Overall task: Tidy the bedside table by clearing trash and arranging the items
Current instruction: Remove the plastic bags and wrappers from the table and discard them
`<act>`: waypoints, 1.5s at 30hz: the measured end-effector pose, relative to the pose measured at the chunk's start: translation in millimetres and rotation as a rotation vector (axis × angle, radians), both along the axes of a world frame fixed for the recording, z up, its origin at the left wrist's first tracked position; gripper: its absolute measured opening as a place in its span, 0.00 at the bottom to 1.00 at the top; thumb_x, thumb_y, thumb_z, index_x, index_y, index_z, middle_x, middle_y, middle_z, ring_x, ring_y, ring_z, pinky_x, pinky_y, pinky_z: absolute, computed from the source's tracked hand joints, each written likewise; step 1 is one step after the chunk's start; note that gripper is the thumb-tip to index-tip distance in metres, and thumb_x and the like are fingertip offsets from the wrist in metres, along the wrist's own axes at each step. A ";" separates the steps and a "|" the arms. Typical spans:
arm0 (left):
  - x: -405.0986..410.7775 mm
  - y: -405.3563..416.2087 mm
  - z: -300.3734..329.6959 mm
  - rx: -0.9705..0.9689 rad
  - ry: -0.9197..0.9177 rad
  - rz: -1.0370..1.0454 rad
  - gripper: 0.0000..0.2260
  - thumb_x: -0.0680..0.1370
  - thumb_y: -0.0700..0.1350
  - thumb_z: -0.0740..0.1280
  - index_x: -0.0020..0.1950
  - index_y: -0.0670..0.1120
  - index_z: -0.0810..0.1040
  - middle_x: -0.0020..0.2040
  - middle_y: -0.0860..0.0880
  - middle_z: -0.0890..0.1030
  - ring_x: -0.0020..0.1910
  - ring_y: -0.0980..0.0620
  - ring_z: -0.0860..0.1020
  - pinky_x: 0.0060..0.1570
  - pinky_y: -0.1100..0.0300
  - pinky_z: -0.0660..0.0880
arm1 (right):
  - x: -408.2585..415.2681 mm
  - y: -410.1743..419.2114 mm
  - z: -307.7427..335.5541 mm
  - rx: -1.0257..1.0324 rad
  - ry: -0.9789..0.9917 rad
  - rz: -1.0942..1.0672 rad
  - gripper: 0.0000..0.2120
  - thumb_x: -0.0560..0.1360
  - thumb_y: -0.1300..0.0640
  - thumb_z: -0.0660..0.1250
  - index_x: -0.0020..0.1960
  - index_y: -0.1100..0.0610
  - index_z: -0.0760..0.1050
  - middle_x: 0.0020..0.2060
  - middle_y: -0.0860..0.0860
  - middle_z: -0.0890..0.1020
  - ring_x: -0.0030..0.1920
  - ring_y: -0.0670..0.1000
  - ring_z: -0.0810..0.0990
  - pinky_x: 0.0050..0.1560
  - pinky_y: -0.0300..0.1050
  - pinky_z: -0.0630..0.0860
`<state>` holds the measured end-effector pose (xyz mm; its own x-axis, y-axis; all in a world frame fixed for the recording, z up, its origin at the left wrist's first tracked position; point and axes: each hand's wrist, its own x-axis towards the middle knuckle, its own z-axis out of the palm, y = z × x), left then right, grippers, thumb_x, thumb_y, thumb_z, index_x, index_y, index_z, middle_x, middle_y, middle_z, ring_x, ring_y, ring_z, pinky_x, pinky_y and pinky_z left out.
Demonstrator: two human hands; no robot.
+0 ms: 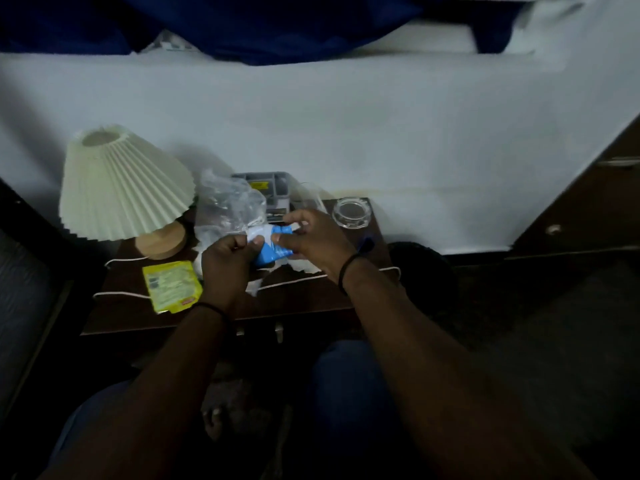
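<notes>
Over the middle of the dark wooden bedside table [304,299], my left hand [227,263] and my right hand [310,239] both grip a crumpled blue and white wrapper [273,249]. A clear plastic bag [228,207] stands up just behind my left hand, touching it. White torn paper [304,266] lies under my hands. A yellow snack packet [172,285] lies flat at the front left of the table.
A cream pleated lamp [121,181] on a wooden base stands at the back left, its white cord [294,280] running across the table. A grey organiser tray [268,188] and a glass ashtray [351,213] sit at the back. A dark round bin [415,258] stands to the right.
</notes>
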<state>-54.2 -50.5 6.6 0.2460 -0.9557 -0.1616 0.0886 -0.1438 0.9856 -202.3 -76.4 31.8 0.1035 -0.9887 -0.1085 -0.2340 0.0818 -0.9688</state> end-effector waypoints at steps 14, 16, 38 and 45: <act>-202.7 -44.4 -4.0 -0.057 -0.289 -0.331 0.06 0.72 0.42 0.75 0.40 0.40 0.83 0.35 0.39 0.82 0.35 0.46 0.79 0.41 0.47 0.79 | -216.7 -6.2 7.2 -0.293 0.738 -0.383 0.09 0.71 0.55 0.73 0.47 0.60 0.81 0.46 0.56 0.84 0.49 0.56 0.81 0.44 0.38 0.67; -217.7 -51.2 -23.4 -0.066 -0.358 -0.364 0.04 0.73 0.43 0.73 0.41 0.43 0.84 0.35 0.43 0.83 0.37 0.43 0.82 0.44 0.46 0.80 | -235.9 -10.3 -22.3 -0.289 0.720 -0.496 0.09 0.74 0.57 0.69 0.51 0.60 0.78 0.48 0.57 0.82 0.51 0.58 0.79 0.48 0.43 0.69; -187.5 -63.8 -50.6 0.083 -0.081 -0.264 0.05 0.79 0.39 0.65 0.43 0.44 0.79 0.37 0.44 0.81 0.30 0.51 0.78 0.25 0.59 0.74 | -261.3 -33.5 -118.1 0.019 0.812 -0.335 0.15 0.80 0.57 0.63 0.65 0.61 0.76 0.65 0.57 0.77 0.66 0.59 0.73 0.66 0.46 0.65; -78.4 -31.9 -6.2 0.110 0.039 -0.105 0.04 0.79 0.38 0.65 0.47 0.39 0.79 0.35 0.42 0.80 0.29 0.47 0.76 0.24 0.61 0.71 | -166.2 -28.8 -31.7 -0.207 0.881 -0.214 0.10 0.79 0.56 0.62 0.51 0.59 0.81 0.53 0.56 0.83 0.56 0.59 0.79 0.54 0.47 0.71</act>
